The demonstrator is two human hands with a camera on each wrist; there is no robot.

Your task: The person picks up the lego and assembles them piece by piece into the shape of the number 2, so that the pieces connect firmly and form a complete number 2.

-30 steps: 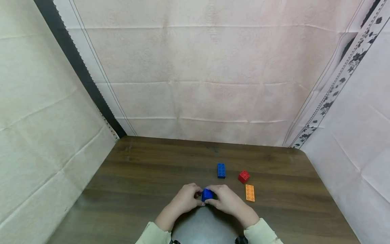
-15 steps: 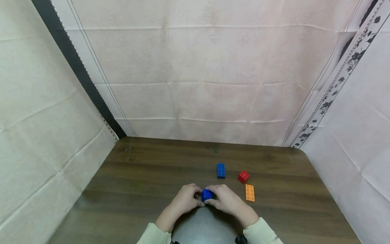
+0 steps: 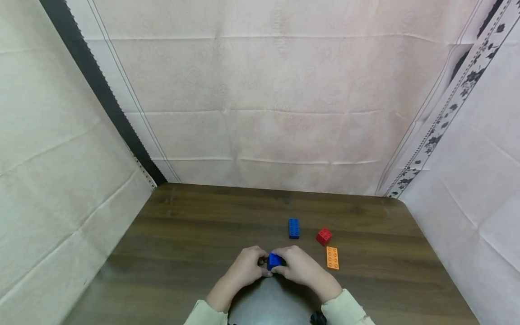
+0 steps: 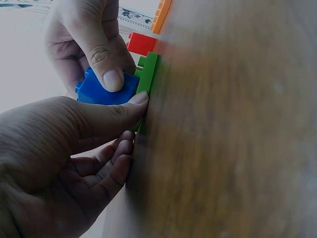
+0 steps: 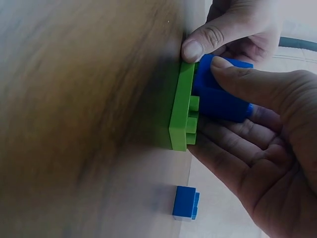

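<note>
Bricks (image 5: 215, 101) between hands (image 3: 248, 264), only partly visible

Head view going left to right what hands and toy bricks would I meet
Left hand → held blue brick → loose blue brick → red brick → orange brick. Right hand left out, as its span overlaps others.

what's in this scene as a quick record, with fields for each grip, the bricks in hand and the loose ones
left grip: thumb and fingers hold the green brick
right grip: thumb and fingers hold the blue block
bricks in hand: blue block against the green brick's studded side, some studs uncovered; whether fully seated cannot be told
loose on table: blue brick, red brick, orange brick
loose layout: blue brick farthest from the person, red brick to its right, orange brick nearest
</note>
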